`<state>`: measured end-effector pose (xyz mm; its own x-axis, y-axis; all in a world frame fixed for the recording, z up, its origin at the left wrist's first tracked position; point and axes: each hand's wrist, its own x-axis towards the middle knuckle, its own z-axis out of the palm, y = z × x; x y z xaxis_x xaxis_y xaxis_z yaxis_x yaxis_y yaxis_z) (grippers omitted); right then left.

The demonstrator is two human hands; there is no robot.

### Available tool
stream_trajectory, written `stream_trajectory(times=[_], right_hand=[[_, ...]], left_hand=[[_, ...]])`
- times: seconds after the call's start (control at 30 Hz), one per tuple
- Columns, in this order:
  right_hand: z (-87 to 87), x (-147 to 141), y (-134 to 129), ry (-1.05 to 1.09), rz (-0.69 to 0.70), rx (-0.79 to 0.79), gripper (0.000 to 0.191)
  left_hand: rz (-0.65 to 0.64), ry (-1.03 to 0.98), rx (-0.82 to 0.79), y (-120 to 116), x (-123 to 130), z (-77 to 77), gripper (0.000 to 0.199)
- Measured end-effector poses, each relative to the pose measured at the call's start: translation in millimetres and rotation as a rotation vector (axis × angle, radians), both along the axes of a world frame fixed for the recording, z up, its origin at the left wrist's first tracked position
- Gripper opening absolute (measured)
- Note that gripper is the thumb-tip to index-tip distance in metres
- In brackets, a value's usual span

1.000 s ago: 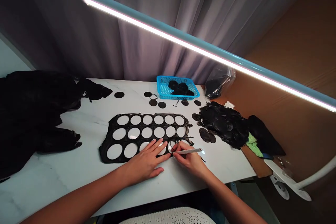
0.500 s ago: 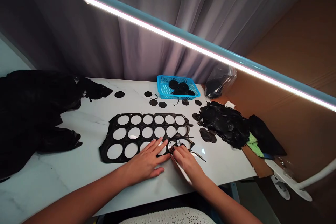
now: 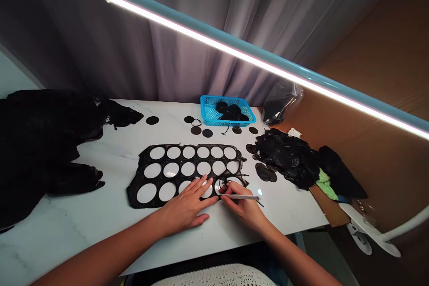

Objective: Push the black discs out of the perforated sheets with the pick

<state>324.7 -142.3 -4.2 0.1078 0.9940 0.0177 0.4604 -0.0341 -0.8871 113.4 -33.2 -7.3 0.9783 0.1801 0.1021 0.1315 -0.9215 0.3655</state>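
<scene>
The left hand (image 3: 186, 208) lies flat with its fingers spread, holding nothing, on a black sheet with round holes (image 3: 196, 161) on a white marble table (image 3: 83, 219). The right hand (image 3: 243, 211) pinches a slim white tool (image 3: 243, 197) near a hole at the sheet's bottom edge. A blue basket (image 3: 209, 109) sits past the sheet, and a heap of black discs (image 3: 284, 158) lies to its right.

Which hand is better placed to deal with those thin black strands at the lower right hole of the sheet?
Probably the right hand: it holds a white pen-like tool, with the tip beside the black strands. The left hand lies flat on the black sheet, further from them and holding nothing.
</scene>
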Motion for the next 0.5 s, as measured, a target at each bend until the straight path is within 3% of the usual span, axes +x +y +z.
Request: stream_trajectory(times=[0.23, 0.5], right_hand=[[0.4, -2.1, -0.2, -0.091, -0.008, 0.023, 0.019], [-1.7, 0.0, -3.4, -0.032, -0.041, 0.015, 0.02]], left_hand=[[-0.003, -0.035, -0.013, 0.3, -0.6, -2.2, 0.059], [-0.002, -0.024, -0.006, -0.5, 0.2, -4.0, 0.061]])
